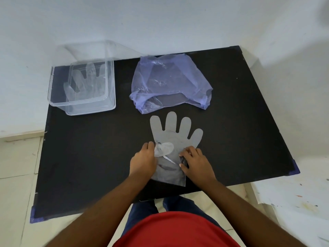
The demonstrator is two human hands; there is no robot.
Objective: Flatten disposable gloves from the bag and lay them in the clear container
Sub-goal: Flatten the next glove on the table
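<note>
Both hands press flat on a thin translucent plastic glove (173, 139) lying on the black tabletop (89, 157): the left hand (143, 161) pins its folded-over thumb flap, the right hand (195, 162) holds the opposite palm edge, fingers spread and gripping nothing. Featherweight, limp and clingy, the film likely slides and creases easily; lifting by the cuff corners seems safest. Beyond lie the crumpled purple plastic bag (169, 82) and, far left, the clear rectangular container (110, 97) with gloves already inside
</note>
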